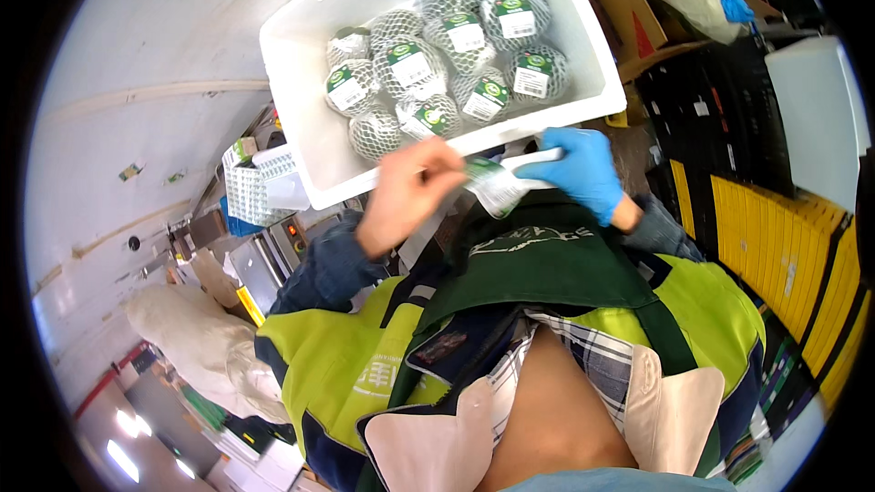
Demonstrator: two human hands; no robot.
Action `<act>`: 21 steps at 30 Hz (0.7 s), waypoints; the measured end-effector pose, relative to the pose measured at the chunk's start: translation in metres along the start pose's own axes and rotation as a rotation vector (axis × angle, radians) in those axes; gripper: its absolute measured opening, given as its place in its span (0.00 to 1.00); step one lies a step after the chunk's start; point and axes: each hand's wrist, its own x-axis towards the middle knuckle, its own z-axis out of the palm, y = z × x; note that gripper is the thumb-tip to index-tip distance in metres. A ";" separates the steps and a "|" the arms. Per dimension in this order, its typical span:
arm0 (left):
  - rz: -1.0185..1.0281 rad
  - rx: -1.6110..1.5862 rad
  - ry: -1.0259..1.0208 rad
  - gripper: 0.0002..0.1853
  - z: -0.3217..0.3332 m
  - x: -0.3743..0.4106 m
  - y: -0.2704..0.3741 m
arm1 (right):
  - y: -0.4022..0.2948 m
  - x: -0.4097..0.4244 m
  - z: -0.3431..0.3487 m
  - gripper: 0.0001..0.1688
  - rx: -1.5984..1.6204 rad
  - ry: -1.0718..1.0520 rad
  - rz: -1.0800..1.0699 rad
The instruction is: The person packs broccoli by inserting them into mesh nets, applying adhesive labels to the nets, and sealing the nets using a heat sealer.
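Observation:
My bare left hand [410,191], slightly blurred, has its fingertips pinched at the left edge of a green-and-white label [497,190]. In a blue glove, my right hand [581,171] grips a white strip [536,165] beside that label; its fingers partly hide the strip. Both hands are in front of my dark green apron [547,256], at the near rim of a white foam box [451,145]. Several rounded items in white foam netting [374,131] lie inside the box. Most bear a green-and-white label [409,63] with print and a barcode.
Left of the box is a patterned carton [247,184], near a metal machine [273,253] with a lit red display. Yellow crates [779,246] and black crates [704,102] are stacked to the right. An open cardboard box [618,7] stands beyond the foam box's right side.

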 end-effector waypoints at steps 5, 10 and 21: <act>-0.474 0.030 0.322 0.13 -0.102 -0.028 -0.147 | 0.019 0.010 -0.029 0.11 0.019 -0.058 -0.111; -0.753 0.526 0.136 0.30 -0.103 -0.003 -0.237 | -0.003 0.031 -0.029 0.25 0.379 -0.292 -0.095; -0.609 0.989 -0.034 0.35 -0.071 0.038 -0.210 | 0.003 0.049 -0.025 0.14 -0.055 -0.148 -0.418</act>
